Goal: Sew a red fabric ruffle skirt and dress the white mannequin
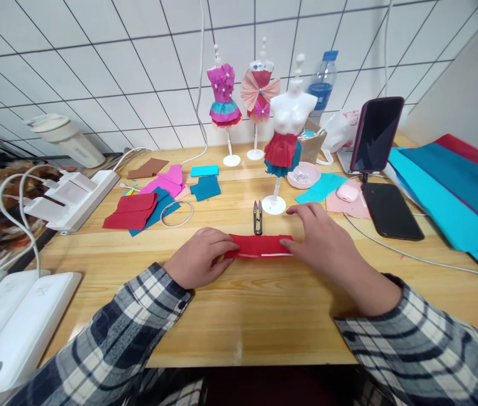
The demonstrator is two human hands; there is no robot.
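Observation:
A narrow red strip point(260, 246) with a white line along part of its near edge lies between my two hands. My left hand point(202, 256) pinches the strip's left end between thumb and fingers. At the right end, the thumb of my right hand point(321, 239) touches the strip, while its fingers are raised and spread apart from the thumb. Small black thread snips point(257, 219) lie just beyond the strip. Behind them stands a white mannequin point(292, 113) wearing a red ruffled skirt point(282, 151) over a blue layer.
Two dressed mannequins point(223, 93) point(261, 96) stand at the back. Folded red paper point(130, 211) and other coloured pieces lie left. A power strip point(91, 194) is at far left. At right are a propped phone point(377, 135), a black phone point(392, 210) and large coloured sheets point(454, 186).

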